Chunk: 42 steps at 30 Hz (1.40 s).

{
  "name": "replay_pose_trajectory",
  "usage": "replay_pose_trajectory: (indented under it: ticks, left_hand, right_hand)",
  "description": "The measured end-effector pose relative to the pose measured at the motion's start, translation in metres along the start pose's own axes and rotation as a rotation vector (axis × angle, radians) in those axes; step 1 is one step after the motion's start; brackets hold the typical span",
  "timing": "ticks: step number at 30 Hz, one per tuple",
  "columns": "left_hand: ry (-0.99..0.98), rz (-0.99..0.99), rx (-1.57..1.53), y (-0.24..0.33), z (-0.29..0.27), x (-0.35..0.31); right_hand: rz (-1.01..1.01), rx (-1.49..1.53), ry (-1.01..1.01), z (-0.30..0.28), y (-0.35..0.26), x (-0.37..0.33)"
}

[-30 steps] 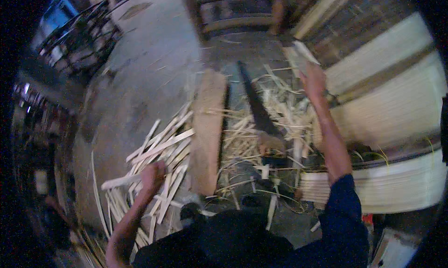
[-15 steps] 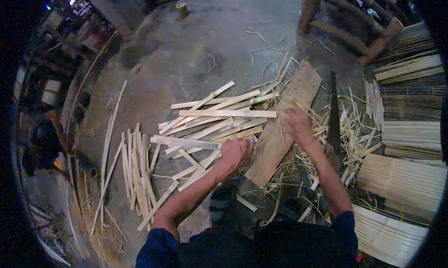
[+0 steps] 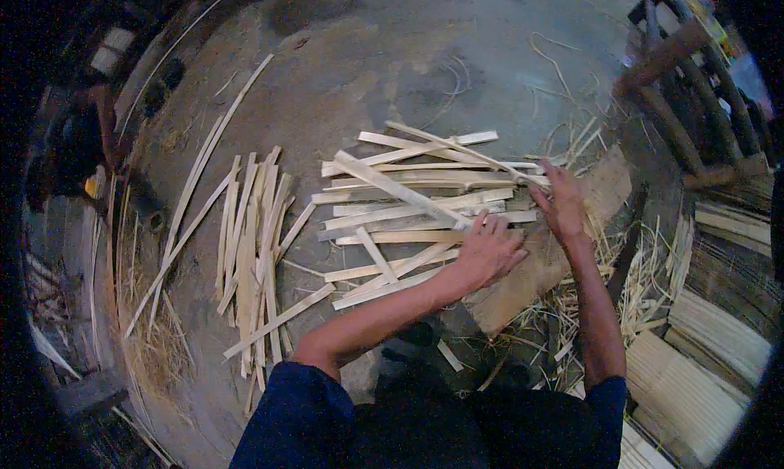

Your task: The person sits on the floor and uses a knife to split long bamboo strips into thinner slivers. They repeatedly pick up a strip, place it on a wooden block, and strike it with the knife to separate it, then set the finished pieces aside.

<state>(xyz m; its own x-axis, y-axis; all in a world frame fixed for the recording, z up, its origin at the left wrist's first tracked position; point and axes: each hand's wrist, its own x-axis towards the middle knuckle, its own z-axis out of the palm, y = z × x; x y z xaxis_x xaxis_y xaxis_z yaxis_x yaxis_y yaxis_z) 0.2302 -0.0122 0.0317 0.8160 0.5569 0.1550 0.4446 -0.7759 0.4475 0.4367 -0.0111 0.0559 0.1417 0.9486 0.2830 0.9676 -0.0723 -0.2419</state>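
Observation:
Pale bamboo strips (image 3: 416, 176) lie in a loose, mostly crosswise heap on the floor in front of me. My left hand (image 3: 492, 252) is palm down at the heap's right side, fingers spread. Against its fingertips rests the near end of one slanting strip (image 3: 392, 187), which lies over the others. My right hand (image 3: 563, 203) is at the right ends of the upper strips, with thumb and fingers closed around a strip end there; the exact grip is partly hidden. Under and beside both hands lies a flat wooden board (image 3: 531, 277), set at a slant.
A second bundle of strips (image 3: 257, 248) lies lengthwise to the left, beside long thin strips (image 3: 200, 175). Curly shavings (image 3: 645, 281) and a dark long blade-like tool (image 3: 630, 236) are right of the board. Slatted bamboo panels (image 3: 694, 387) are stacked at the right; a wooden frame (image 3: 678, 101) stands behind.
My left hand has moved right and its fingers have spread; its strip now slants across the heap. My right hand has come to the strip ends. The view has shifted.

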Motion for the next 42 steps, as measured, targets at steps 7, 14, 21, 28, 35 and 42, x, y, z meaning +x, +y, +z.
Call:
replay_pose_trajectory:
  ticks: [7, 14, 21, 28, 35, 42]
  left_hand:
    - [-0.091, -0.066, -0.135, 0.052, -0.006, -0.069]
    - [-0.284, -0.170, -0.024, 0.094, 0.027, -0.087]
    - [-0.278, -0.016, 0.157, 0.040, 0.019, -0.077]
    - [-0.317, 0.160, 0.263, -0.045, -0.014, -0.042]
    - [-0.269, 0.153, 0.128, -0.027, -0.021, -0.037]
    - [0.429, -0.199, 0.049, -0.100, -0.022, -0.104]
  right_hand:
    - [0.251, 0.000, -0.014, -0.037, -0.003, -0.109]
    - [0.806, 0.120, 0.089, -0.046, -0.013, -0.252]
    - [0.918, 0.047, 0.133, -0.088, -0.036, -0.340]
    - [0.940, -0.065, 0.032, -0.101, -0.057, -0.432]
    - [0.791, -0.216, -0.026, -0.066, -0.049, -0.478]
    - [0.563, -0.256, 0.168, -0.051, -0.029, -0.490]
